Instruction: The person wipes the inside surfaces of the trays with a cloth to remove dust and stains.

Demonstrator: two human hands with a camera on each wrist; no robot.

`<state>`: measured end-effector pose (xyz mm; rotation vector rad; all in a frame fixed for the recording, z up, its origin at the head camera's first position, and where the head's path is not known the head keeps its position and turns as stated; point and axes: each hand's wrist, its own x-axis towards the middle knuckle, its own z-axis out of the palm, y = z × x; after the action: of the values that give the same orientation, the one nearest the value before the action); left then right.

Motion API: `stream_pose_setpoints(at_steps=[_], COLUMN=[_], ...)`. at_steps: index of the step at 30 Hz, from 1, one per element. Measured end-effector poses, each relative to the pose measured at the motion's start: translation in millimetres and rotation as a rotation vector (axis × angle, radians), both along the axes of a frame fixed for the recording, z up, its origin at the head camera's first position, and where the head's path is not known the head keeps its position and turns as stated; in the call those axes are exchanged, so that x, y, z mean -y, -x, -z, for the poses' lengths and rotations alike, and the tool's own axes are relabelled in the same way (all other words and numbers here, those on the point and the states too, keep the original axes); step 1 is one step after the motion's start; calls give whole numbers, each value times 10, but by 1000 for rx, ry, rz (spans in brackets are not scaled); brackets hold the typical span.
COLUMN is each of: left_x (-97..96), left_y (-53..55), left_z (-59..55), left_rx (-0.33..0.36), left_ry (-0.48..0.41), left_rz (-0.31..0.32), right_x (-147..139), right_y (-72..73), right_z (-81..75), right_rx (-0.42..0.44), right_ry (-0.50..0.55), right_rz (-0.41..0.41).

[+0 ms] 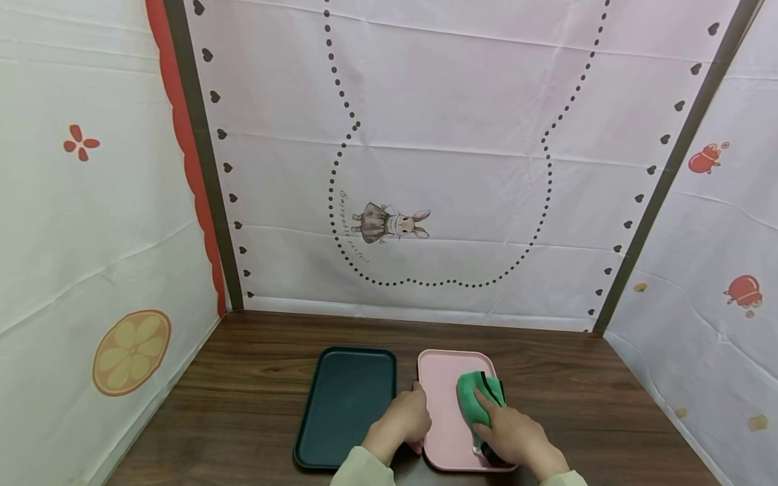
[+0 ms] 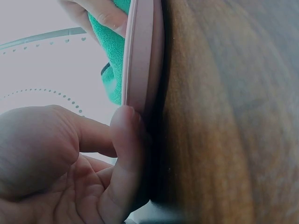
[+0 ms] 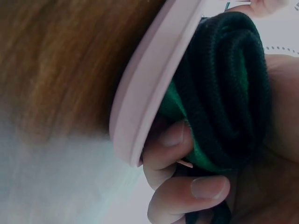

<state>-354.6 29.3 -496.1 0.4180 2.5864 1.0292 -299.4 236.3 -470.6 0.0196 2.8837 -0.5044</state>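
Note:
A pink tray [image 1: 446,432] lies on the table, with a folded green cloth [image 1: 471,398] with dark edging on its right half. My right hand [image 1: 516,435] grips this cloth against the tray; in the right wrist view its fingers [image 3: 170,144] curl around the rolled, dark-edged layers. At the tray's left side, my left hand [image 1: 406,418] holds the rim, and the left wrist view has a fingertip [image 2: 125,116] right at the pink edge. To the left of that hand lies a dark green tray [image 1: 349,405] with a bare surface.
The brown wooden table [image 1: 243,378] runs back to a white printed curtain [image 1: 450,169] with a rabbit drawing. Similar white sheets stand along the left [image 1: 67,236] and right [image 1: 705,256] sides.

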Motion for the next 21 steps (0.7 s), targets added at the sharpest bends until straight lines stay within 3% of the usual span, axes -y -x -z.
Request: stream_pose_setpoints(at_steps=[21], left_x=[-11], left_y=[0], left_z=[27], left_rx=[-16], left_ry=[9], left_rz=[-8], right_x=[29], right_y=[-68], right_z=[59], right_rx=[-20], right_ry=[13], right_rz=[-3])
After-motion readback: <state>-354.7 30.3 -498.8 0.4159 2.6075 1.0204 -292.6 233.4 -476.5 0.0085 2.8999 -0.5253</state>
